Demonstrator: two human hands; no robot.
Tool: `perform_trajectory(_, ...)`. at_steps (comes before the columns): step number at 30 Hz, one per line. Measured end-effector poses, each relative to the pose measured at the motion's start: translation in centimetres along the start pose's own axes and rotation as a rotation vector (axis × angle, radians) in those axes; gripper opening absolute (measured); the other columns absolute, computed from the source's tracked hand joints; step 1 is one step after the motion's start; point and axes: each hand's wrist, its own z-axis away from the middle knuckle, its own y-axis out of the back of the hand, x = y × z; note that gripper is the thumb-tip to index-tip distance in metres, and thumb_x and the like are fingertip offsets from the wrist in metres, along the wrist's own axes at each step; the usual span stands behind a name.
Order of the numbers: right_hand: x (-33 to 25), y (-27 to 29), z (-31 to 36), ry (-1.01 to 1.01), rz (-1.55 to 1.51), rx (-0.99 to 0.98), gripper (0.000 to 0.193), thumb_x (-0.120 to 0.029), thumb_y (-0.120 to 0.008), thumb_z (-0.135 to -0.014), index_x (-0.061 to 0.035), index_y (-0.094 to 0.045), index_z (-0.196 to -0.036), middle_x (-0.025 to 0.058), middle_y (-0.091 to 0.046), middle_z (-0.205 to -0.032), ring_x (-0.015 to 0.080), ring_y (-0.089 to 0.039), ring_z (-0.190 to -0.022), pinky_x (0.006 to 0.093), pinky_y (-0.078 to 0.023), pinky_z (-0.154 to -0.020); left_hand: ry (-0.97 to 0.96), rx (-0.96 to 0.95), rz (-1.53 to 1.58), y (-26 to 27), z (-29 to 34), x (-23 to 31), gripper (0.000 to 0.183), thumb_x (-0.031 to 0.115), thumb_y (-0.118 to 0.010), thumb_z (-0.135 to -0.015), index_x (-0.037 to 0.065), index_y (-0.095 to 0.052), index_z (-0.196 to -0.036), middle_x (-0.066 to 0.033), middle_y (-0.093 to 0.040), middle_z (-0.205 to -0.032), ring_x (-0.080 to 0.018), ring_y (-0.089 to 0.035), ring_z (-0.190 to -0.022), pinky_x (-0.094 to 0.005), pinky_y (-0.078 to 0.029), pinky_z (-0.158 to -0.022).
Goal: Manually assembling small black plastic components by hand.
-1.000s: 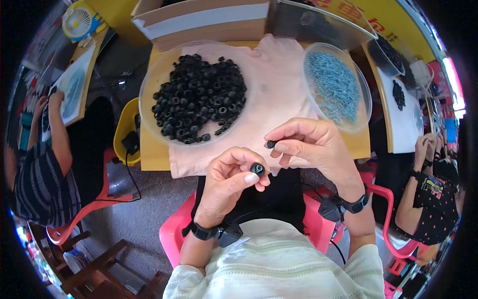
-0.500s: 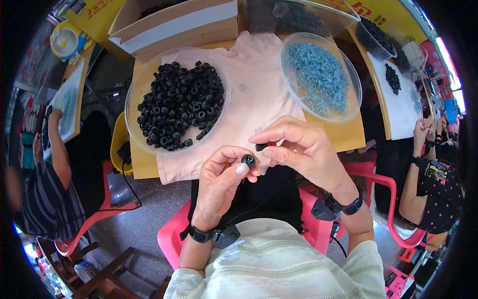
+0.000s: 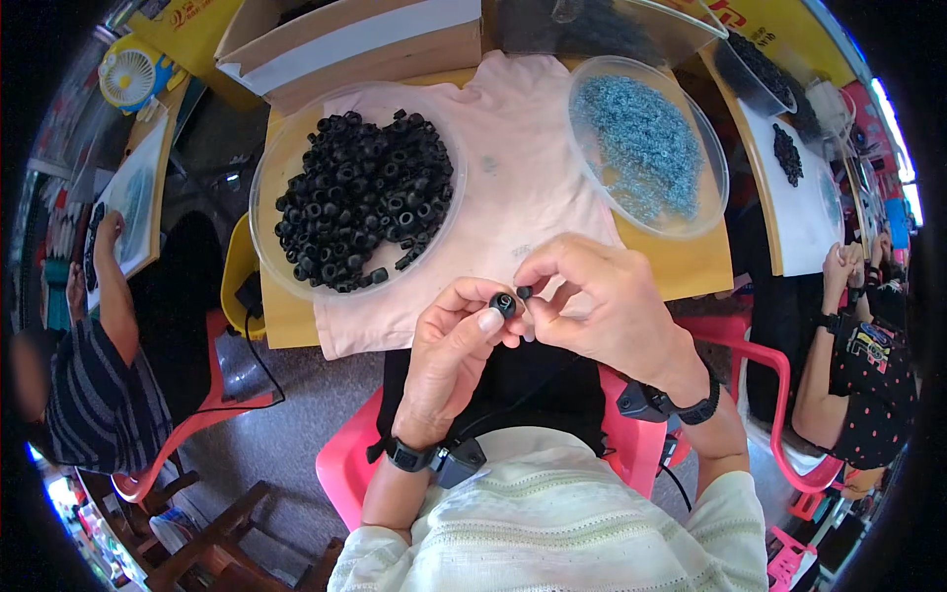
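Observation:
Between the thumb and fingers of my left hand (image 3: 456,340) sits a round black cap-like part (image 3: 504,304), its ringed opening turned upward. My right hand (image 3: 612,308) pinches a small black piece (image 3: 524,292) right beside that part; whether the two touch I cannot tell. Both hands are over the table's near edge, above my lap. Beyond my left hand, a shallow clear round tray (image 3: 258,212) holds a heap of similar black parts (image 3: 345,192). Beyond my right hand, another clear round tray (image 3: 723,168) holds many tiny bluish, see-through pieces (image 3: 646,138).
A pale pink cloth (image 3: 513,148) covers the middle of the yellowish table (image 3: 691,259). A cardboard box (image 3: 365,49) and a clear bin (image 3: 592,35) stand at its back. People work at side tables, one at left (image 3: 99,365), another at right (image 3: 848,375).
My hands have come together; the small black piece in my right hand is now right beside the part in my left. The view has shifted slightly.

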Motion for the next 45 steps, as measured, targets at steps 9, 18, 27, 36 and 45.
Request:
perform_trajectory(9,0.5,0.7,-0.1,-0.340,-0.704,-0.055,0.014,-0.001,-0.070,-0.086,0.0011,-0.063,-0.098,0.0029,-0.065,-0.091,0.0069,-0.061,-0.077,0.0219,-0.052,-0.062,0.006,0.027,-0.009,0.3,0.0,0.3,0.019,0.007,-0.064,-0.093,-0.001,-0.059,-0.110,-0.0135,-0.067,-0.105,-0.0180,-0.066,-0.091,-0.0284,-0.055,-0.082)
perform_trajectory(18,1.4,0.2,0.0,-0.246,-0.642,-0.072,0.017,-0.006,-0.071,-0.089,0.0023,-0.067,-0.103,0.0029,-0.065,-0.088,0.0060,-0.060,-0.075,0.0195,-0.050,-0.060,0.020,0.026,-0.016,-0.1,0.2,0.5,0.020,0.006,-0.065,-0.092,-0.003,-0.061,-0.111,-0.0138,-0.068,-0.104,-0.0182,-0.068,-0.088,-0.0288,-0.057,-0.080)
perform_trajectory(27,1.2,0.2,0.2,-0.267,-0.619,-0.069,0.017,-0.009,-0.070,-0.091,0.0017,-0.068,-0.104,0.0021,-0.065,-0.087,0.0054,-0.061,-0.074,0.0186,-0.050,-0.058,-0.011,0.102,-0.086,-0.6,0.2,0.4,0.021,0.009,-0.069,-0.091,-0.002,-0.060,-0.107,-0.0108,-0.068,-0.096,-0.0154,-0.067,-0.082,-0.0252,-0.057,-0.075)
perform_trajectory(36,1.3,0.0,0.5,-0.248,-0.579,-0.060,0.016,-0.009,-0.068,-0.092,0.0004,-0.068,-0.104,0.0018,-0.066,-0.087,0.0054,-0.062,-0.073,0.0184,-0.049,-0.057,-0.002,0.100,-0.089,-0.1,0.1,0.1,0.021,0.011,-0.070,-0.090,-0.002,-0.061,-0.105,-0.0104,-0.069,-0.095,-0.0149,-0.067,-0.083,-0.0241,-0.056,-0.074)
perform_trajectory(45,1.4,-0.6,1.0,0.054,-0.048,0.042,0.018,0.000,-0.069,-0.086,0.0005,-0.065,-0.103,0.0102,-0.065,-0.091,0.0163,-0.068,-0.075,0.0252,-0.056,-0.064,0.024,0.111,-0.015,0.3,0.1,-0.7,0.014,0.004,-0.068,-0.090,0.002,-0.065,-0.104,-0.0105,-0.069,-0.104,-0.0155,-0.067,-0.090,-0.0286,-0.056,-0.083)
